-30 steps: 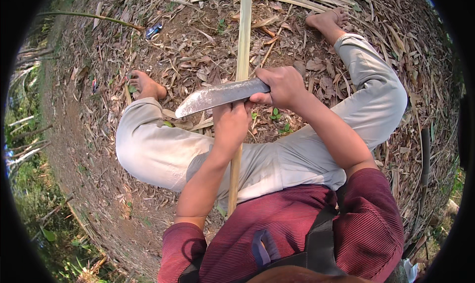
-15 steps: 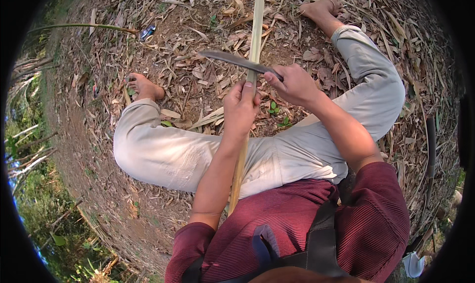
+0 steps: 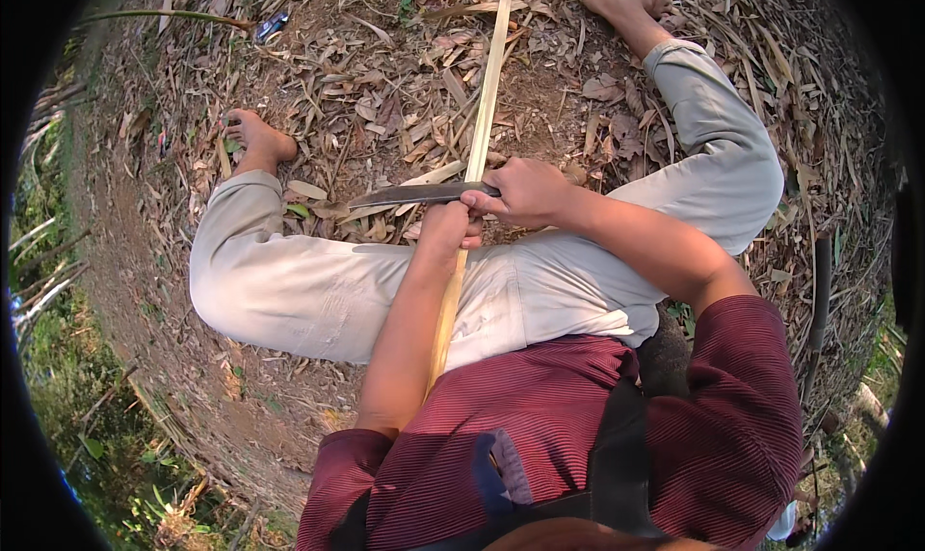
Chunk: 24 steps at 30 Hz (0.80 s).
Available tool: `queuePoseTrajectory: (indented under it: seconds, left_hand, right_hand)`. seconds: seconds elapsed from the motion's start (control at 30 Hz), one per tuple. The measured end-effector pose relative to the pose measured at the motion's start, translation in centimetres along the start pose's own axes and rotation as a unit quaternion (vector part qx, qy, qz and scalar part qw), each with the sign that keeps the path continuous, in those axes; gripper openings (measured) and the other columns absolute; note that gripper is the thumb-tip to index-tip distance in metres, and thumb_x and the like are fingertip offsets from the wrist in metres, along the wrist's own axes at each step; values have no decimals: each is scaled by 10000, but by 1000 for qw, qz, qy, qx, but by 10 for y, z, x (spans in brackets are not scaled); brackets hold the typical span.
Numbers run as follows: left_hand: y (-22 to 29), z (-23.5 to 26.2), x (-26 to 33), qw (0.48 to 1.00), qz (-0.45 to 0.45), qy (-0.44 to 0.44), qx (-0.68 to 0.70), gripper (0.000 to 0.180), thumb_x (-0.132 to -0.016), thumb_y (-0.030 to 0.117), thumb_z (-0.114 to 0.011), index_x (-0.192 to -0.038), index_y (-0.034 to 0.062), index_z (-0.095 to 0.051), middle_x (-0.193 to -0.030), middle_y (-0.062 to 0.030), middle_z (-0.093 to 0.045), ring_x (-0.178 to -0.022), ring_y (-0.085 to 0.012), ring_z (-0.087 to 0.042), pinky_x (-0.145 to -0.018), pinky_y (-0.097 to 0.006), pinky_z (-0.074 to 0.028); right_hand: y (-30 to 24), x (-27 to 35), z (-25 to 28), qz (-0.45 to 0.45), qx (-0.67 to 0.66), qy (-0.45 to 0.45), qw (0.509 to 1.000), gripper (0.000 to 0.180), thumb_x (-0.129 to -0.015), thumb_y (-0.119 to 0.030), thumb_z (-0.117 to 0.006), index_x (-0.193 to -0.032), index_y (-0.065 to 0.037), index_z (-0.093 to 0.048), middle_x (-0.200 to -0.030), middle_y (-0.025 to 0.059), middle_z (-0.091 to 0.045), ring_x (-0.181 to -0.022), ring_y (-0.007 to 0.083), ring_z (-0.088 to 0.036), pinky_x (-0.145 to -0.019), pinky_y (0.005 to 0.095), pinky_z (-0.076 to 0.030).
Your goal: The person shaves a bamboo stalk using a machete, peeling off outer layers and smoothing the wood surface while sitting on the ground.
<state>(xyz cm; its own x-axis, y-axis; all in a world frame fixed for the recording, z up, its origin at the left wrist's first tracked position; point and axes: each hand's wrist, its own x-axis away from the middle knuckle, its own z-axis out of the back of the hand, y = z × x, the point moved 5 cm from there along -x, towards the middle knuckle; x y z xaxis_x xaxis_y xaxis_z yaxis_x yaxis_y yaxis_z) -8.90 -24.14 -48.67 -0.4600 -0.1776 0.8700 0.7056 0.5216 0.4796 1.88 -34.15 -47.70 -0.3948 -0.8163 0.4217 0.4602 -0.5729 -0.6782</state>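
A long pale strip [image 3: 489, 89], which looks like split bamboo, runs from the ground ahead, between my legs and back to my waist. My left hand [image 3: 447, 229] is closed around it just above my lap. In my right hand [image 3: 528, 193] is a long-bladed knife [image 3: 409, 195]; the fingers hide most of its handle. The dark blade points left and lies across the strip, just ahead of my left hand. Both hands are close together, nearly touching.
I sit with legs spread, my bare left foot [image 3: 260, 137] and right foot [image 3: 626, 10] on leaf-littered ground [image 3: 328, 98]. More pale strips [image 3: 761, 89] lie at the far right. A dark rod [image 3: 820, 291] is at my right, and a small blue packet [image 3: 272, 26] lies far left.
The knife and both hands have come back nearer to my lap. The strip's far end has also come closer and now shows. The whole view has shifted a little.
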Motion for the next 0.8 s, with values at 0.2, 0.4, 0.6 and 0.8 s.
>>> queuePoseTrajectory:
  seconds: [0.2, 0.4, 0.6, 0.8]
  left_hand:
    - [-1, -2, -13, 987, -66, 48, -136, 167, -966, 126, -460, -838, 82, -559, -693, 50, -477, -486, -24, -347, -414, -228, -276]
    - [-7, -7, 9, 998, -15, -6, -63, 241, -1040, 267, -479, -923, 80, -575, -664, 69, -439, -460, -8, -307, -397, -207, -255]
    - [-1, -5, 0, 999, -33, -41, 11, 257, -1035, 236, -465, -929, 39, -591, -660, 41, -464, -442, -37, -345, -376, -232, -264]
    - [5, -11, -7, 991, -70, -72, -88, 226, -1011, 212, -499, -1015, 1, -581, -775, -69, -598, -557, -151, -568, -482, -329, -457]
  right_hand:
    - [21, -18, -7, 25, 94, 47, 994, 646, -896, -687, -479, -786, -93, -707, -650, 184, -646, -661, 397, -660, -657, 512, -536]
    - [104, -56, 32, -195, -31, 122, 973, 894, -932, -744, -313, -895, 50, -721, -806, 328, -660, -856, 480, -668, -794, 513, -532]
    - [160, -34, 52, -294, -162, 184, 924, 932, -929, -763, -292, -702, 54, -679, -590, 186, -587, -643, 342, -621, -630, 455, -469]
    - [53, -41, 24, -183, -314, 99, 926, 467, -959, -442, -631, -698, -108, -436, -532, -63, -357, -417, 60, -310, -387, 272, -305]
